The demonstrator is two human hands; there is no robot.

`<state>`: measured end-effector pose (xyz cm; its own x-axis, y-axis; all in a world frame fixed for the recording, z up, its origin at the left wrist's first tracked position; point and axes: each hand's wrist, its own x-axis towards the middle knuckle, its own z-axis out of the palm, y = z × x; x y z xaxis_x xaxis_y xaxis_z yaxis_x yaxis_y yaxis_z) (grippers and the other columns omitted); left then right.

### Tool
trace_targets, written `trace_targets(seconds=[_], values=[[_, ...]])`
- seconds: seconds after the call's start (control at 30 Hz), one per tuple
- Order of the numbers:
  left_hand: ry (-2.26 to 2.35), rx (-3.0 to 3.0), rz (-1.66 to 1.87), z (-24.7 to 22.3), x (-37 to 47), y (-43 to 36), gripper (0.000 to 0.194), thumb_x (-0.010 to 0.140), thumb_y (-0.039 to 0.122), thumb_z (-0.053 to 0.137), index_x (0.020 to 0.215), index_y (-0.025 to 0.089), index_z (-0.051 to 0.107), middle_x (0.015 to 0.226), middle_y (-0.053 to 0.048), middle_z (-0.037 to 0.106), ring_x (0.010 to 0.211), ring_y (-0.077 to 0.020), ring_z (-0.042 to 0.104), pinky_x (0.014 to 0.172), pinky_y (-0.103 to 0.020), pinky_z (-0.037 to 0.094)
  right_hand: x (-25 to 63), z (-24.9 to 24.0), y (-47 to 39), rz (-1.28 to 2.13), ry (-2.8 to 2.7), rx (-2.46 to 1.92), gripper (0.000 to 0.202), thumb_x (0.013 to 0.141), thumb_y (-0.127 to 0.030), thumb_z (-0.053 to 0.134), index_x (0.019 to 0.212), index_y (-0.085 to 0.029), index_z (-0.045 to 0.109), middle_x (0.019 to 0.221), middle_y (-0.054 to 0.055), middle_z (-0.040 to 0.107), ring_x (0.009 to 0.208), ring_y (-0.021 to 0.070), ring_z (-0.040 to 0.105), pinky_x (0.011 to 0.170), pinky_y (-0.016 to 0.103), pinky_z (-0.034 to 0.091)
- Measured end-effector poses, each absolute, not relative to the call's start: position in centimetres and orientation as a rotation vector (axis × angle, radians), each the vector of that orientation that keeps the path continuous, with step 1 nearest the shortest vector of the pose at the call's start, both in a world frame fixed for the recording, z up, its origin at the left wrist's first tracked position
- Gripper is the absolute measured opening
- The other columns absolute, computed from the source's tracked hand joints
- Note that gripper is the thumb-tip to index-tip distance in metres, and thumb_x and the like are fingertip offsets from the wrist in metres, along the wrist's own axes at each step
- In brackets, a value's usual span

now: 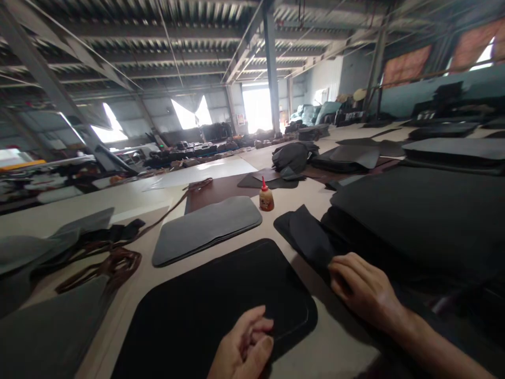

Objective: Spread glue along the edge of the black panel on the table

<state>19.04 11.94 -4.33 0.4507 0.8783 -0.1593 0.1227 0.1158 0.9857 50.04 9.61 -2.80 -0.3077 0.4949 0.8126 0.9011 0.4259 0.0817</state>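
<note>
A large black leather-like panel (205,300) with rounded corners lies flat in front of me, a faint glossy line along its right edge. Over its near part is my left hand (244,345), fingers loosely curled, thumb apart, nothing visible in it. My right hand (363,289) is closed with thumb and fingers on the near end of a dark leather-like piece (307,231), right of the panel; its far end is folded over. Beyond the panel stand a glue bottle (266,199) with a red nozzle and a grey stack of rounded pieces (209,226).
A tall stack of dark sheets (426,210) fills the right side. Brown strips (118,266) lie tangled at left beside grey sheets (55,326). A dark bundle (292,156) sits farther back on the pale table (165,287). A steel column (272,73) rises behind.
</note>
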Motion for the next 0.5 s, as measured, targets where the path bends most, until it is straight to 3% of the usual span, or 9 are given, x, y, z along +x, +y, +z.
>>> trace_targets(seconds=[0.13,0.2,0.27,0.37,0.43,0.5], values=[[0.844,1.189,0.793,-3.6,22.0,13.4,0.123,0.062,0.069,0.085,0.153,0.014,0.023,0.147,-0.026,0.046,0.117,-0.0306,0.06,0.087,-0.036,0.054,48.0,-3.1,8.8,-0.679,-2.087,-1.081,0.016,0.095,-0.004,0.05,0.103,-0.012,0.061,0.096,0.01,0.065,0.085,0.0191,0.061,0.079,0.032,0.052],[0.831,1.197,0.8,-2.5,23.4,14.1,0.125,0.062,0.066,0.087,0.154,0.017,0.018,0.151,-0.024,0.041,0.122,-0.0314,0.057,0.087,-0.035,0.054,47.3,-3.5,8.8,-0.632,-2.142,-1.071,0.019,0.095,-0.006,0.046,0.101,-0.014,0.062,0.093,0.009,0.066,0.081,0.018,0.061,0.076,0.031,0.053],[0.848,1.23,0.773,-1.5,24.6,14.9,0.103,0.07,0.062,0.083,0.149,0.019,0.033,0.145,-0.02,0.05,0.118,-0.0291,0.059,0.086,-0.033,0.054,46.7,-4.0,9.0,-0.569,-2.194,-1.087,0.021,0.095,-0.007,0.044,0.096,-0.015,0.062,0.089,0.008,0.064,0.077,0.0176,0.059,0.071,0.03,0.052],[0.98,1.243,0.774,-0.9,26.1,16.2,0.055,0.084,0.055,0.07,0.124,0.018,0.059,0.115,-0.012,0.068,0.099,-0.0228,0.065,0.074,-0.026,0.053,46.3,-4.7,9.1,-0.455,-2.275,-1.123,0.023,0.096,-0.007,0.041,0.085,-0.016,0.059,0.084,0.007,0.061,0.071,0.0184,0.054,0.064,0.031,0.048],[1.078,1.228,0.828,-1.3,26.8,17.1,0.04,0.087,0.048,0.064,0.111,0.016,0.064,0.092,-0.007,0.068,0.079,-0.0165,0.062,0.06,-0.021,0.047,46.3,-4.9,9.2,-0.352,-2.303,-1.126,0.024,0.096,-0.007,0.04,0.081,-0.017,0.056,0.081,0.006,0.059,0.07,0.0185,0.052,0.062,0.032,0.046],[1.114,1.224,0.853,-1.9,27.1,17.5,0.033,0.087,0.042,0.061,0.103,0.014,0.064,0.079,-0.002,0.062,0.062,-0.0108,0.052,0.051,-0.019,0.039,46.9,-4.9,9.3,-0.226,-2.251,-1.143,0.021,0.099,-0.011,0.039,0.088,-0.017,0.056,0.092,0.007,0.061,0.08,0.0194,0.056,0.071,0.032,0.049]])
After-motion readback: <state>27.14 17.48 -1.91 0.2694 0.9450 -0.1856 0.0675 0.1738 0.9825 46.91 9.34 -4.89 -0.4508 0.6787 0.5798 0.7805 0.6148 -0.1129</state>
